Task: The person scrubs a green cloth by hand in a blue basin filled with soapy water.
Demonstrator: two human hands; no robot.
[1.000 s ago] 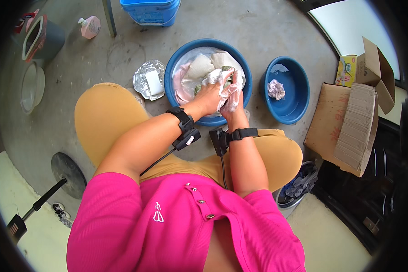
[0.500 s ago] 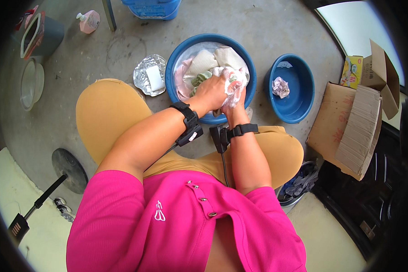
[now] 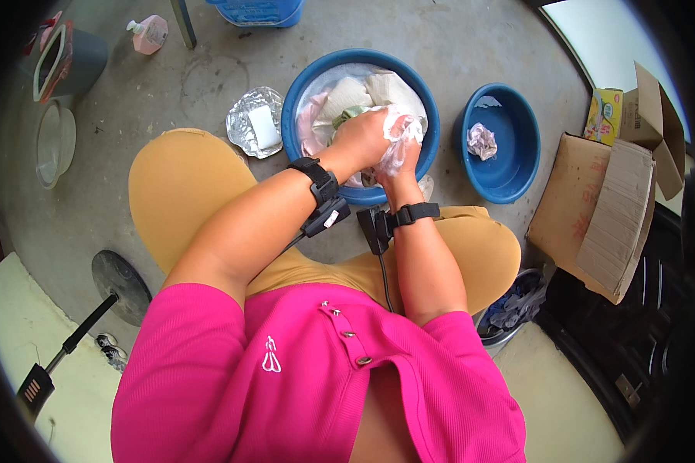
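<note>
Over a large blue basin [image 3: 432, 116], both of my hands are closed on a wet, soapy, light-coloured cloth [image 3: 398, 147]. My left hand [image 3: 363, 139] comes across from the left, with its fingers curled over the cloth and mostly hidden. Close against it, my right hand [image 3: 398, 171] grips the cloth from the near right side, lather on its fingers. Under my hands, the basin holds cream cloth [image 3: 346, 94], pink cloth [image 3: 312, 116] and a bit of green cloth [image 3: 350, 115] in cloudy water.
A smaller blue basin [image 3: 510, 174] at right contains a crumpled pale cloth [image 3: 481, 142]. Left of the big basin, a white soap bar [image 3: 264, 127] lies on a shiny silvery dish [image 3: 243, 116]. Cardboard boxes [image 3: 571, 193] stand far right; a pink bottle [image 3: 150, 35] is far left.
My left hand has shifted slightly forward and over the cloth, covering more of it. The cloth looks more bunched between my hands. The whole view has moved a little.
</note>
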